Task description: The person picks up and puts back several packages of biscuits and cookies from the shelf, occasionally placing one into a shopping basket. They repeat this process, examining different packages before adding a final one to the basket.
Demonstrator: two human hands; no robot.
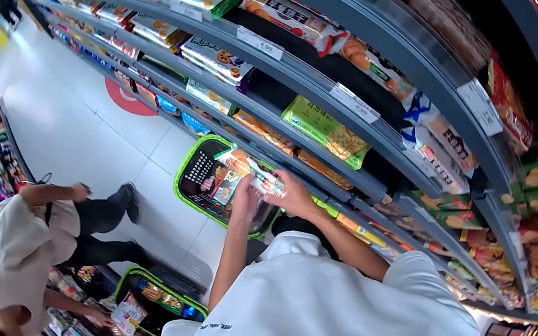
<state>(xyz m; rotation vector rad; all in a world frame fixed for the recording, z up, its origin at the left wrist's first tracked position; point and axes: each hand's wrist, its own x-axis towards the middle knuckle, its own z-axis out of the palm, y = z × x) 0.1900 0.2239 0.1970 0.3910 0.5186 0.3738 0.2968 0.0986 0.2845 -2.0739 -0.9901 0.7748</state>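
Note:
Both my hands are on a white biscuit packet (239,161) with round orange-brown biscuits printed on it. My left hand (248,194) grips its near side, fingers closed. At its right end my right hand (290,194) is closed on the wrapper. The packet is over a black shopping basket (191,185) with a bright green rim. Inside the basket, below my left hand, lies a small colourful packet (225,188). My forearms and shirt hide the basket's near right part.
Shelves of packaged biscuits (329,130) run along the front and right, with price tags (260,43) on their edges. At lower left a person (29,241) holds a white snack bag (128,316) beside a second green-rimmed basket (128,278). Pale floor tiles (70,111) lie between the shelves.

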